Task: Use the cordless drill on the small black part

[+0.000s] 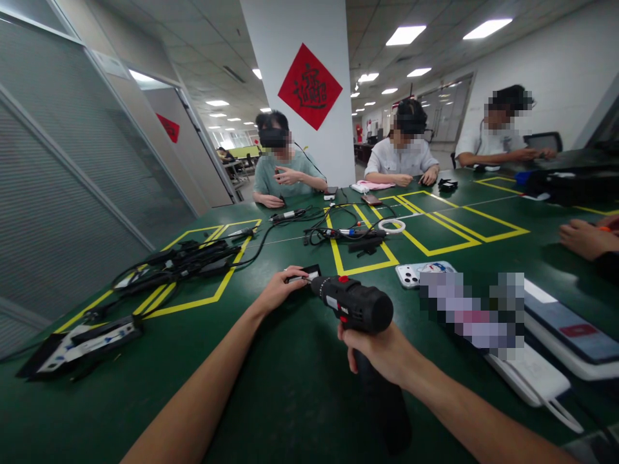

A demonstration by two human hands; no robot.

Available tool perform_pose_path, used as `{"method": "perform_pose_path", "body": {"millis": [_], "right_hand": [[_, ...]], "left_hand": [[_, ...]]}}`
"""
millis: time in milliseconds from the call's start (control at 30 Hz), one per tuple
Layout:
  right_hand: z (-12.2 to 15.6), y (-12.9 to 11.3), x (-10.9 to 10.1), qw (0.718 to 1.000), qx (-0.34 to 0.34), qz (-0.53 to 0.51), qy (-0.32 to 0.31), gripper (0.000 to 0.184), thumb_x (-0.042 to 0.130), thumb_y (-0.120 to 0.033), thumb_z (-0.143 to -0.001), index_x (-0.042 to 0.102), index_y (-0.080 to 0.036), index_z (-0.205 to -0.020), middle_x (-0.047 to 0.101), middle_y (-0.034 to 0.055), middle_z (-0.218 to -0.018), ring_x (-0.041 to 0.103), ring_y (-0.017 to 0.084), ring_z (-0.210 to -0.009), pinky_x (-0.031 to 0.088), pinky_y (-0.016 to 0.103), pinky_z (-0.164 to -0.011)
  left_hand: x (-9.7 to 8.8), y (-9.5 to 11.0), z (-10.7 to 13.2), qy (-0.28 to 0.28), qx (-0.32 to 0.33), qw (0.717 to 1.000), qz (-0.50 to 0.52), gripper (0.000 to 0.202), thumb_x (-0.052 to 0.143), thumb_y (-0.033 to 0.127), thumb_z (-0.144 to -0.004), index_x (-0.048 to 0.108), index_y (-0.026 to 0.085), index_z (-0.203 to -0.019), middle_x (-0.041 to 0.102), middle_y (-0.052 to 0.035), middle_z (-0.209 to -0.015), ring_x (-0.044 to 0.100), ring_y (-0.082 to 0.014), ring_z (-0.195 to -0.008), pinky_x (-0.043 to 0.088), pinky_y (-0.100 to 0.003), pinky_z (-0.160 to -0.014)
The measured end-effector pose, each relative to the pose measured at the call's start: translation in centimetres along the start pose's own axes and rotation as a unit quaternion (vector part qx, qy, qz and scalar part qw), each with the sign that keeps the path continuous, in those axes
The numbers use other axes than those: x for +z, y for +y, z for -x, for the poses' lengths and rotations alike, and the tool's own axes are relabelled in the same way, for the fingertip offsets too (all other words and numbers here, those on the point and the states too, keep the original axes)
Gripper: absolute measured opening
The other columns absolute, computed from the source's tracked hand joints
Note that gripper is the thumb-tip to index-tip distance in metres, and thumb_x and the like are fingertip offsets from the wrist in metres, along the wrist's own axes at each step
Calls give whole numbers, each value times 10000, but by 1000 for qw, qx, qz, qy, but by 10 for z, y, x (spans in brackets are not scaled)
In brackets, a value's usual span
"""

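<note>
Head camera shows two bare hands, apart from each other, at a shiny dark-green table (242, 399). The right hand (374, 353) is wrapped around the handle of a black power drill (355, 303) with red buttons. The drill points to the far left, its tip close beside a small, flat black-and-white piece (314, 274) on the table. The left hand (283, 288) has its fingers on that piece; whether they pinch it, one cannot tell. Farther left lies a messy pile of black cables (193, 261). A white phone with round lenses (410, 276) lies on the right.
</note>
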State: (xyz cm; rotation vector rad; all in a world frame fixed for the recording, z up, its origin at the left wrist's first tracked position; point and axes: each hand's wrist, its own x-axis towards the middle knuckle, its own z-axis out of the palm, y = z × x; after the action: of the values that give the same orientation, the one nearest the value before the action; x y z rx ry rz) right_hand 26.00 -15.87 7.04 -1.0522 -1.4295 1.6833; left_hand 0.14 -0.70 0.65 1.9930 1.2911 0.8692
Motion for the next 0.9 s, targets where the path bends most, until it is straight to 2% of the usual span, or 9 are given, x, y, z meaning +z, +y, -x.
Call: {"method": "perform_pose_path", "body": {"millis": [233, 667, 900], "right_hand": [[1, -4, 1, 1000, 22, -3, 14, 58, 500, -149, -689, 503, -160, -745, 488, -55, -494, 513, 102, -440, 410, 239, -513], [0, -2, -1, 999, 28, 27, 3, 62, 502, -200, -726, 523, -150, -758, 509, -34, -478, 525, 115, -461, 414, 252, -536], [-1, 1, -1, 1000, 20, 6, 4, 63, 518, -199, -719, 521, -150, -761, 519, -31, -547, 530, 109, -460, 419, 247, -516]], "left_hand": [[0, -3, 0, -3, 11, 1000, 9, 365, 599, 468, -732, 663, 200, -971, 550, -74, -1183, 481, -238, -1122, 319, -386, -1021], [-1, 1, 1, -7, -1, 1000, 9, 357, 591, 456, -731, 662, 200, -969, 541, -67, -1205, 469, -252, -1148, 319, -391, -1026], [-1, 0, 1, -6, -6, 1000, 5, 376, 600, 476, -722, 664, 204, -974, 538, -72, -1215, 460, -257, -1163, 314, -397, -1032]]}}
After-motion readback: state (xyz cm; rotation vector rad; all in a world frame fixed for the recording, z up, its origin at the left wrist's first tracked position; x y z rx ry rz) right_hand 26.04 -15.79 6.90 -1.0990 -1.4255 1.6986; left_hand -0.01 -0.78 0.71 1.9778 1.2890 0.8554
